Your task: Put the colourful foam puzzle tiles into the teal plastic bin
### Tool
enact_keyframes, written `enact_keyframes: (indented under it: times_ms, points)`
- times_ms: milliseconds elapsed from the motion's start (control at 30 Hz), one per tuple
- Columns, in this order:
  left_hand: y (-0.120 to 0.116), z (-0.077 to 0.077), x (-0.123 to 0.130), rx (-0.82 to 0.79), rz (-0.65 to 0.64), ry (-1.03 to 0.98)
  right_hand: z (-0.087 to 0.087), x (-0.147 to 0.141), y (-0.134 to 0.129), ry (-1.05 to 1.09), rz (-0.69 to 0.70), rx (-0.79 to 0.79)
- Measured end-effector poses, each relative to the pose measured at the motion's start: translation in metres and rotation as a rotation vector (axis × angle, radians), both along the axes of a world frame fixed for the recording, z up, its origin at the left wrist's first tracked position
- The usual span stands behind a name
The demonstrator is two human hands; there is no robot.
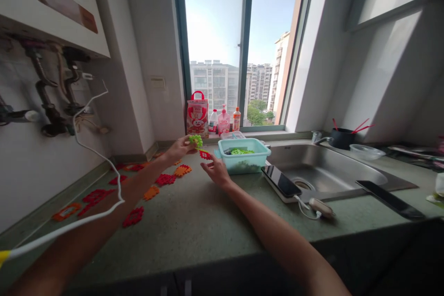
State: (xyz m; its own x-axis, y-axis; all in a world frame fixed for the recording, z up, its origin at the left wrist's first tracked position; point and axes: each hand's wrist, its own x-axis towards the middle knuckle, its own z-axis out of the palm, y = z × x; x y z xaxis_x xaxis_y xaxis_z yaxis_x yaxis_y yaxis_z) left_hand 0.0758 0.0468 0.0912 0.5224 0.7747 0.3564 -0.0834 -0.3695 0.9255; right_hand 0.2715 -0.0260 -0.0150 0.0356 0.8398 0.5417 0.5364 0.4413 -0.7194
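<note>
My left hand (181,148) pinches a lime-green toothed foam puzzle piece (196,140) above the counter. Just below it, my right hand (217,171) grips a red foam puzzle piece (205,154) with window-like cutouts; the two pieces are close together, and I cannot tell whether they are joined. Beside my right hand stands a light teal plastic tub (243,163) with green and dark pieces inside. Left of my hands, several red and orange pieces lie scattered, among them an orange piece (182,170) and a red piece (133,217).
A white cable (120,189) crosses over the left side. Right of the tub are a phone (281,181), a steel sink (326,164) and a black slab-like object (390,199). Bottles (224,121) and a red package (197,117) line the windowsill.
</note>
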Motion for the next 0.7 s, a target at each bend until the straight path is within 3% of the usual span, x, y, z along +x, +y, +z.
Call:
enact_keyframes:
  times_ms: [133, 267, 367, 567, 700]
  points:
    - [-0.003, -0.004, 0.014, -0.013, -0.014, 0.011, -0.007, -0.005, 0.008, 0.022, 0.053, -0.177]
    - [0.017, 0.001, 0.022, 0.020, 0.041, -0.049, -0.014, -0.010, 0.011, -0.040, 0.071, -0.253]
    - [0.034, 0.006, 0.043, 0.040, 0.057, -0.063, -0.017, -0.013, 0.009, -0.112, 0.076, -0.278]
    - [0.058, -0.007, 0.144, 0.188, 0.049, 0.093, -0.011, -0.013, 0.001, -0.354, 0.039, -0.227]
    - [0.062, -0.017, 0.205, 0.260, -0.017, 0.171, -0.010, -0.008, 0.002, -0.417, 0.083, -0.183]
